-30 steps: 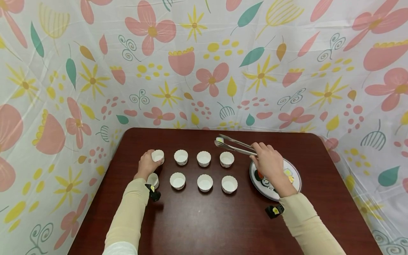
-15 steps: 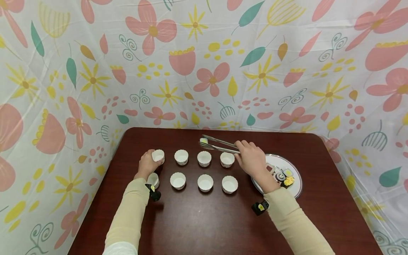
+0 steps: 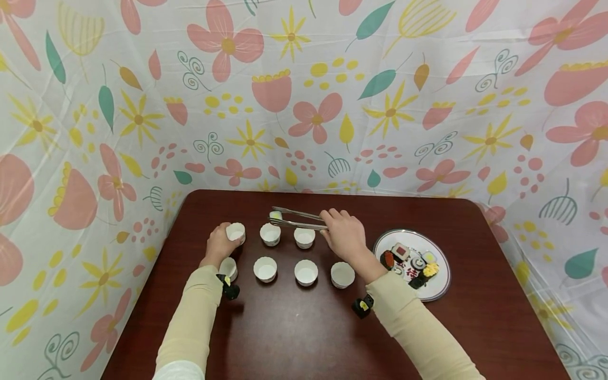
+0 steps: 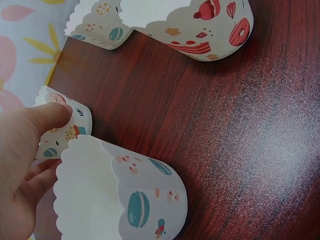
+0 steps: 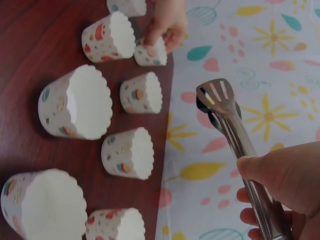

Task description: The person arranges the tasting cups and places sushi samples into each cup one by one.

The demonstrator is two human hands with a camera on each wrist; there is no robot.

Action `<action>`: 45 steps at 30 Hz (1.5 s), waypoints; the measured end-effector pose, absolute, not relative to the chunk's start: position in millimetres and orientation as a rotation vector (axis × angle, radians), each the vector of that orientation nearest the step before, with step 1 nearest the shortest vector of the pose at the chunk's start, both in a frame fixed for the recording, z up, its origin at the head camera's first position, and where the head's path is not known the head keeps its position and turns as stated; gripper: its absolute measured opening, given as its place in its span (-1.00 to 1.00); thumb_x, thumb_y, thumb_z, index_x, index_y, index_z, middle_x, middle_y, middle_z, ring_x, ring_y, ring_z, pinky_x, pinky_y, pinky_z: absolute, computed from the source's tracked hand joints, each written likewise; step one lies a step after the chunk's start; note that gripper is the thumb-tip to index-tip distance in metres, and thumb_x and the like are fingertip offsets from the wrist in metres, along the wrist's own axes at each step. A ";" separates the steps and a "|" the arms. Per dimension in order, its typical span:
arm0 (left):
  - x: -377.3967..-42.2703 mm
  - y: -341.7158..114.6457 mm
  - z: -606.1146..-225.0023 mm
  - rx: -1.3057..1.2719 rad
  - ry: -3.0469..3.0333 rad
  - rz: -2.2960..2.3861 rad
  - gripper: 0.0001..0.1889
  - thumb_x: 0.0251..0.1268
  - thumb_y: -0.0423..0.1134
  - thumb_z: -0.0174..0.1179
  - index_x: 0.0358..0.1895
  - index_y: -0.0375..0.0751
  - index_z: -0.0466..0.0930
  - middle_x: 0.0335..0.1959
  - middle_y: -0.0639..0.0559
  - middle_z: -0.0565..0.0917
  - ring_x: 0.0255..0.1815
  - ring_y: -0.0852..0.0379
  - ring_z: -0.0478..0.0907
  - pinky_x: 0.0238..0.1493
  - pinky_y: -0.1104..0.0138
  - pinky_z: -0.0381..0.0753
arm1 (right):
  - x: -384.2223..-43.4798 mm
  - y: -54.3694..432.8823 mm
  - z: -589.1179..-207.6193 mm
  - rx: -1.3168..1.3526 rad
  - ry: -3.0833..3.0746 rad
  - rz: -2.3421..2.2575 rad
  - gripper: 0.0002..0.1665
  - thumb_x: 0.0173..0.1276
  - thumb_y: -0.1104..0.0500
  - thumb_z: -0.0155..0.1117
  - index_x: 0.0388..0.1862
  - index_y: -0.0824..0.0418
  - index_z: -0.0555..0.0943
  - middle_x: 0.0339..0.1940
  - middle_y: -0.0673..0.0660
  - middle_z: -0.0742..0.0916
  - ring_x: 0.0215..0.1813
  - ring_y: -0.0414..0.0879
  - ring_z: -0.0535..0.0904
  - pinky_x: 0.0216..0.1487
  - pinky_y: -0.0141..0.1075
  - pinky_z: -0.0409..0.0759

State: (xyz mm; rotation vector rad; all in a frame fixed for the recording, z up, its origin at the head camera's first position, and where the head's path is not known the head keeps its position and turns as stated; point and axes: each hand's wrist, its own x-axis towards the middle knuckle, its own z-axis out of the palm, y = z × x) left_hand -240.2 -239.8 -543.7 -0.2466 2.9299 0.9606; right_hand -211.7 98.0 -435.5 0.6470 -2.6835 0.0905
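Note:
My left hand (image 3: 220,247) grips the side of a white scalloped paper baking cup (image 3: 236,234) at the far left, thumb outside it in the left wrist view. My right hand (image 3: 345,236) holds metal tongs (image 3: 298,225) pointing left. Between the tong tips sits a small white piece with a yellow middle (image 3: 275,215), just above and behind another baking cup (image 3: 270,235). In the right wrist view the slotted tong head (image 5: 218,95) mostly hides that piece. The held cup also shows in the left wrist view, with printed sweets (image 4: 82,117) on its side.
More baking cups stand in two rows, including a near-row cup (image 3: 306,273) and one by my left wrist (image 3: 228,269). A round plate (image 3: 439,291) on the right bears several sushi-like pieces. A flowered cloth (image 3: 313,68) hangs behind the dark wooden table (image 3: 294,327).
My right hand has carried the tongs and the pinched piece leftward over the far row, uncovering the plate. My left hand stays on the same cup.

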 end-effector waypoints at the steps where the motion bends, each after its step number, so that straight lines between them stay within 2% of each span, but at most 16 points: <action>1: -240.4 -239.8 -543.8 -0.247 2.931 0.962 -0.31 0.10 -0.06 0.27 0.26 -0.31 0.26 0.14 -0.32 0.42 0.11 -0.28 0.39 0.06 -0.07 0.40 | -212.4 95.0 -435.9 0.649 -2.697 0.088 -0.62 0.10 0.05 0.40 -0.13 0.10 0.52 -0.31 0.04 0.61 -0.34 0.00 0.51 -0.46 -0.23 0.46; 7: -242.1 -239.9 -544.7 -0.263 2.919 0.970 -0.31 0.10 -0.06 0.27 0.27 -0.30 0.25 0.15 -0.32 0.41 0.12 -0.28 0.38 0.08 -0.08 0.39 | -216.7 79.1 -437.1 0.662 -2.753 0.081 -0.62 0.15 0.04 0.35 -0.07 0.08 0.51 -0.23 0.03 0.62 -0.27 0.00 0.52 -0.40 -0.22 0.48; 20: -240.6 -240.1 -543.9 -0.260 2.926 0.981 -0.31 0.09 -0.08 0.29 0.25 -0.32 0.27 0.13 -0.33 0.42 0.10 -0.28 0.40 0.07 -0.08 0.40 | -222.3 40.5 -442.9 0.692 -2.795 0.045 -0.65 0.22 -0.01 0.29 -0.08 0.06 0.48 -0.24 0.00 0.59 -0.26 -0.05 0.51 -0.39 -0.27 0.46; 28: -241.7 -240.5 -545.7 -0.250 2.926 0.981 -0.31 0.11 -0.05 0.26 0.27 -0.29 0.25 0.13 -0.31 0.42 0.05 -0.26 0.42 0.01 -0.06 0.43 | -224.8 20.0 -444.9 0.721 -2.832 -0.006 -0.61 0.24 -0.05 0.25 0.01 0.01 0.46 -0.16 -0.03 0.59 -0.17 -0.07 0.51 -0.29 -0.27 0.50; 39: -241.9 -241.4 -545.3 -0.235 2.928 0.967 -0.29 0.10 -0.09 0.28 0.28 -0.31 0.23 0.15 -0.32 0.41 0.08 -0.28 0.41 0.02 -0.07 0.42 | -231.7 0.5 -449.3 0.734 -2.933 -0.052 -0.61 0.30 -0.05 0.18 0.06 -0.01 0.41 -0.07 -0.03 0.57 -0.07 -0.07 0.50 -0.19 -0.25 0.49; 45: -240.0 -240.6 -543.1 -0.250 2.905 0.984 -0.28 0.10 -0.10 0.28 0.30 -0.30 0.22 0.22 -0.32 0.36 0.15 -0.30 0.36 0.08 -0.09 0.38 | -233.8 -3.5 -455.2 0.729 -2.987 -0.060 -0.65 0.32 -0.05 0.14 0.04 -0.01 0.40 -0.07 -0.04 0.56 -0.03 -0.07 0.49 -0.12 -0.24 0.49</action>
